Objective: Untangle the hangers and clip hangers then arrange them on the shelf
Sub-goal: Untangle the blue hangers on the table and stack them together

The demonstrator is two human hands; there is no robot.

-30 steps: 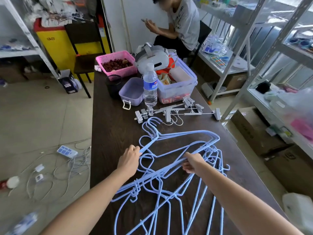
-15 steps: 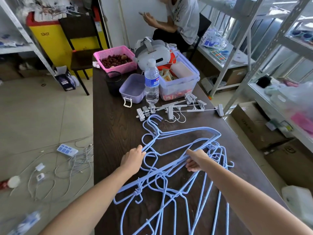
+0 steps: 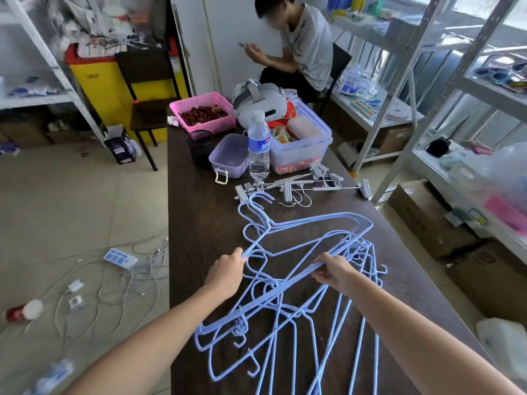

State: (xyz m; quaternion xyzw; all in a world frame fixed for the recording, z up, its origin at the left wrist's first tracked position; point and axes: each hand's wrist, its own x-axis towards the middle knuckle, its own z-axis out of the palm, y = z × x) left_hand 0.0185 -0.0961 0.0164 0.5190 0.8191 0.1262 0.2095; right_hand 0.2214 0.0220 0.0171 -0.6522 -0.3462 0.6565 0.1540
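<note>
step: untangling hangers (image 3: 288, 286) on table (image 3: 199, 223). left hand (image 3: 226, 270) and right hand (image 3: 333, 270) each gripped wire. clip hangers (image 3: 302, 185) untouched. next: ease one hanger free, likely hooks first.

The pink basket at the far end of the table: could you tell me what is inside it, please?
The pink basket holds a pile of dark red, roundish fruit, with one paler piece on top. What lies beneath the pile, and the basket's floor, cannot be seen.
</note>
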